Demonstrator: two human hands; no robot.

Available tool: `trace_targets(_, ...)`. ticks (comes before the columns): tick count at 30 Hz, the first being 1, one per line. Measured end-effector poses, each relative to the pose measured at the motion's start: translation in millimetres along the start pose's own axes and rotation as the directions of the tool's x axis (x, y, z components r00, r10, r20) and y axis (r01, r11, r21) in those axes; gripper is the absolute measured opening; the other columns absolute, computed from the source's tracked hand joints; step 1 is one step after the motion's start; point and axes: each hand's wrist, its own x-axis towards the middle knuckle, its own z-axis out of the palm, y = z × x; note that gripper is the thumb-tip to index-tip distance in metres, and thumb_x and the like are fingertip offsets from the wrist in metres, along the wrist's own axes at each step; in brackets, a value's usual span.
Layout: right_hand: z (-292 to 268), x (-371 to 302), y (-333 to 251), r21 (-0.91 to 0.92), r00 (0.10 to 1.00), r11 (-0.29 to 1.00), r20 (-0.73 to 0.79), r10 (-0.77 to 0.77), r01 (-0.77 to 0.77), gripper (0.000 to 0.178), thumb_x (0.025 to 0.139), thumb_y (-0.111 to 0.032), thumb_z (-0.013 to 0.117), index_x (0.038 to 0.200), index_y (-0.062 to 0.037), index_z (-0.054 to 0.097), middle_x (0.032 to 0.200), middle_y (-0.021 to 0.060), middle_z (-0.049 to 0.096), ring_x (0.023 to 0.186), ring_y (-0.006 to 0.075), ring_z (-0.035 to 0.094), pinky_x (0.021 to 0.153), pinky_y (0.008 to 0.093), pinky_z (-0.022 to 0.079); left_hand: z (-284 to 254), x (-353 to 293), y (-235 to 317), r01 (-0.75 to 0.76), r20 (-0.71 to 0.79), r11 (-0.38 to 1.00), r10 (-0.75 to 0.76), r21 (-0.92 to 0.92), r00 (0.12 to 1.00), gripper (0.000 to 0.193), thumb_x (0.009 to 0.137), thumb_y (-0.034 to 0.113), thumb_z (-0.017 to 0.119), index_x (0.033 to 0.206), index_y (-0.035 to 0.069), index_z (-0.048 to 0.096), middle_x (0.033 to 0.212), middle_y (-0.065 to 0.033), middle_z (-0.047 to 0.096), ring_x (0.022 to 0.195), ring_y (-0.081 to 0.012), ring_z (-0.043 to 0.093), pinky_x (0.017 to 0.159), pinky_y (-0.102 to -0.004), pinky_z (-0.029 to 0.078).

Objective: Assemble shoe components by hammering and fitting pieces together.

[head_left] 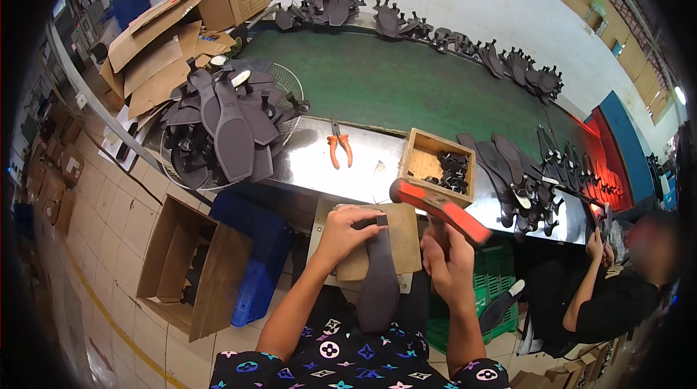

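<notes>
A dark grey shoe sole (379,284) lies lengthwise before me, its narrow heel end on a tan board (404,233) and its broad toe end toward my body. My left hand (347,233) pinches a small dark heel piece (382,220) at the sole's far end between thumb and fingers. In my right hand (448,262) is a hammer (444,209) with a red-orange and black head, raised above and to the right of the board, apart from the sole. Behind the board stands a wooden box (411,153) holding several small black heel parts (454,170).
Orange-handled pliers (339,149) lie on the metal bench edge. A wire basket (294,84) piled with soles stands left; more soles (508,164) lie right. Beyond runs a green belt (348,62). Cardboard box (207,273) and green crate (497,273) flank me. A co-worker (610,302) sits right.
</notes>
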Motion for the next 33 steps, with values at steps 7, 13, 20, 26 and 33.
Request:
trace_targets(7,5.5,-10.5,-25.0,-0.342,0.976,0.928,0.201,-0.084,0.150,0.034,0.092,0.001,0.061,0.125,0.0058,0.055,0.106,0.0252,0.064,0.088,0.0407,0.066,0.071,0.0402,0.054,-3.0,1.5,-8.0,-0.008,0.037,1.000,0.007,0.012,0.999,0.030,0.075,0.005,0.076,0.105,0.004,0.075,0.093,-0.0072,0.075,0.076,-0.0160,0.066,0.071,-0.0290,0.052)
trace_targets(13,-8.1,-35.9,-44.7,-0.124,0.998,0.992,0.051,-0.026,0.032,0.041,0.089,0.004,0.062,0.129,0.0066,0.054,0.122,0.0253,0.063,0.103,0.0366,0.068,0.088,0.0353,0.055,-1.8,-4.6,3.1,0.041,0.119,0.933,-0.089,0.357,0.989,0.093,0.076,0.031,0.081,0.146,-0.005,0.032,0.120,-0.0082,0.070,0.126,-0.0240,0.056,0.112,-0.0449,0.029)
trace_targets(20,-14.1,-13.7,-44.9,-0.371,0.908,0.829,0.192,-0.373,0.419,0.045,0.088,0.006,0.061,0.131,0.0071,0.052,0.117,0.0226,0.064,0.094,0.0288,0.070,0.076,0.0360,0.058,-11.3,-4.7,7.4,0.090,0.181,0.866,-0.204,0.492,0.962,0.098,0.077,0.046,0.078,0.152,0.005,0.030,0.131,0.0013,0.065,0.136,-0.0244,0.047,0.119,-0.0603,0.002)
trace_targets(26,-6.2,-16.3,-10.1,-0.388,0.977,0.898,0.121,-0.175,0.209,0.049,0.085,0.005,0.064,0.134,0.0028,0.053,0.094,0.0208,0.066,0.079,0.0358,0.068,0.068,0.0384,0.054,-10.9,-12.9,-5.4,-0.226,0.204,0.833,0.140,0.504,0.969,0.033,0.083,0.025,0.073,0.114,0.015,0.072,0.121,0.0011,0.070,0.134,-0.0259,0.050,0.115,-0.0675,0.006)
trace_targets(33,2.7,-14.9,20.6,-0.590,0.916,0.722,0.370,-0.156,0.361,0.052,0.088,-0.011,0.069,0.136,-0.0022,0.053,0.082,0.0113,0.058,0.073,0.0287,0.062,0.062,0.0393,0.051,-30.7,-73.0,121.8,0.331,0.573,0.917,-0.151,-0.223,0.806,0.021,0.090,0.013,0.070,0.105,0.000,0.074,0.096,-0.0125,0.075,0.089,-0.0200,0.073,0.080,-0.0283,0.054)
